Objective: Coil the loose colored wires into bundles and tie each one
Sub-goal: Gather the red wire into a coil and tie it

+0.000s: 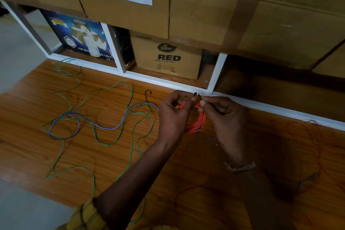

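Cardboard boxes [242, 15] stood above the wooden floor [186, 183], where green wire [130, 87] and blue wire [104, 127] sprawled loose. Between the hands hung the red coil [200, 120]. The left hand [174, 115] and right hand [225, 117] each pinched an end of a black tie [197, 95].

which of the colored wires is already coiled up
The orange-red wire, wound into a loop between the left hand and right hand. The green wire and blue wire still sprawl loose across the floor.
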`<state>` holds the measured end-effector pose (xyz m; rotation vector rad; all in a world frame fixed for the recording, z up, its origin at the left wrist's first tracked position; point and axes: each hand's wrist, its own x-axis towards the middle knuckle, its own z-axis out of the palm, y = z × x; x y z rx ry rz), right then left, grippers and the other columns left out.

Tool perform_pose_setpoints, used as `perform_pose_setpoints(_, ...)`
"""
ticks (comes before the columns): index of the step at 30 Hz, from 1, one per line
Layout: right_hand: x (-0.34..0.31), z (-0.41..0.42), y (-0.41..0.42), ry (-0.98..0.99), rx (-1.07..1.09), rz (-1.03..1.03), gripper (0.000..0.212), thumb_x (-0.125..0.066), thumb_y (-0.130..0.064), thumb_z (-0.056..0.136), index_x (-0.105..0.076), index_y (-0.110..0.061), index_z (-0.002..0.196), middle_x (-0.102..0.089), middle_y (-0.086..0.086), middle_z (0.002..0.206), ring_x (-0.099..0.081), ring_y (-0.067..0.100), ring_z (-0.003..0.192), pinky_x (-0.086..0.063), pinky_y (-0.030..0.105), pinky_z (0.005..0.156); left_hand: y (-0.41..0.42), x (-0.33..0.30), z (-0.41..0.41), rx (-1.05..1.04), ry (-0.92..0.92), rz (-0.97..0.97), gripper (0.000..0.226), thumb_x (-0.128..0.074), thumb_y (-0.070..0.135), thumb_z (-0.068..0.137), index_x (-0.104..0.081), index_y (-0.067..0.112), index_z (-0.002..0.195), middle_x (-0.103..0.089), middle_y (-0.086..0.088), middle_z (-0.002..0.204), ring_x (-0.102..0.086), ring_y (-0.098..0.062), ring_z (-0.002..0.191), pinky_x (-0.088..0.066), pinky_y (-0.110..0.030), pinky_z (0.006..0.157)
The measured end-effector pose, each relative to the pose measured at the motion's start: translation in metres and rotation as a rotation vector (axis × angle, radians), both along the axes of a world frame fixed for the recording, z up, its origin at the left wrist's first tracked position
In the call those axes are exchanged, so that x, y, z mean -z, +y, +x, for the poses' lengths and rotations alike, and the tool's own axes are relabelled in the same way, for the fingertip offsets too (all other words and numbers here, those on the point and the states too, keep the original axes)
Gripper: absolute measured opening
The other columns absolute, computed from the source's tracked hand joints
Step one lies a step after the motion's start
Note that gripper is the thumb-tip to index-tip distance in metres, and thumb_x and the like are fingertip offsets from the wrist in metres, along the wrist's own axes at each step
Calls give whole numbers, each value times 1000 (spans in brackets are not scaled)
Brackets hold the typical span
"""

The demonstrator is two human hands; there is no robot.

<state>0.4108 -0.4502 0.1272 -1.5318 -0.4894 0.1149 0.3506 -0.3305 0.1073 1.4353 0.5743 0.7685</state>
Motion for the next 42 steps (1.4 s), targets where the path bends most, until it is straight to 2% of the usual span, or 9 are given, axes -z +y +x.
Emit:
perform_pose_setpoints(5,-2,0,1,-14,3,-50,14,-74,3,89,-76,2,103,-79,10,94,-78,18,82,-63,30,78,-3,-1,-2,11,-5,8,4,-80,13,91,-79,15,94,-72,-1,72,-72,-16,77,-56,-34,79)
perform_pose_setpoints(15,-2,0,2,-10,22,-83,13,-74,2,89,-78,0,101,-79,10,94,-78,15,84,-60,22,76,-5,-3,-6,11,18,51,5,-79,13,92,-79,11,97,-67,8,68,-69,-10,71,-51,-20,67)
perform_pose_setpoints(21,2,0,2,31,-6,-87,12,-73,3,90,-77,0,100,-79,9,93,-78,17,83,-60,22,76,-5,1,-11,10,44,203,2,-76,16,94,-77,17,94,-74,5,80,-68,-12,79,-54,-35,74)
perform_pose_setpoints(24,5,3,3,52,-6,-115,11,-73,2,89,-78,-4,96,-80,6,92,-78,19,85,-62,29,79,-6,2,-13,1,66,240,3,-75,15,95,-76,17,94,-74,7,82,-68,-7,79,-53,-32,71)
perform_pose_setpoints(28,4,2,2,35,-18,-128,10,-73,3,89,-77,-5,94,-79,5,91,-77,19,86,-62,30,80,-9,0,-14,-20,51,222,5,-75,13,95,-76,17,93,-72,14,78,-66,-1,76,-48,-24,68)
perform_pose_setpoints(32,4,2,3,47,-15,-128,11,-73,2,89,-78,-7,93,-79,4,90,-77,19,86,-61,30,80,-9,1,-16,-11,40,213,8,-74,12,96,-76,20,95,-73,7,78,-69,-9,74,-53,-32,63)
perform_pose_setpoints(35,3,0,2,48,-21,-114,11,-73,1,89,-78,-7,93,-79,4,88,-77,18,85,-61,27,78,-7,2,-16,11,52,237,10,-72,10,95,-75,19,93,-75,7,82,-70,-13,81,-56,-38,71)
perform_pose_setpoints(39,4,1,2,68,-32,-101,15,-73,-1,91,-78,-15,93,-80,4,91,-78,20,87,-61,32,81,-4,8,-15,48,72,272,11,-71,12,96,-72,21,90,-76,6,86,-72,-17,87,-56,-47,78)
perform_pose_setpoints(42,4,1,1,94,-37,-82,14,-72,2,90,-78,-10,94,-80,2,88,-78,16,83,-59,23,76,-3,12,-15,46,97,341,14,-70,10,95,-71,23,91,-74,8,88,-70,-16,90,-55,-47,79)
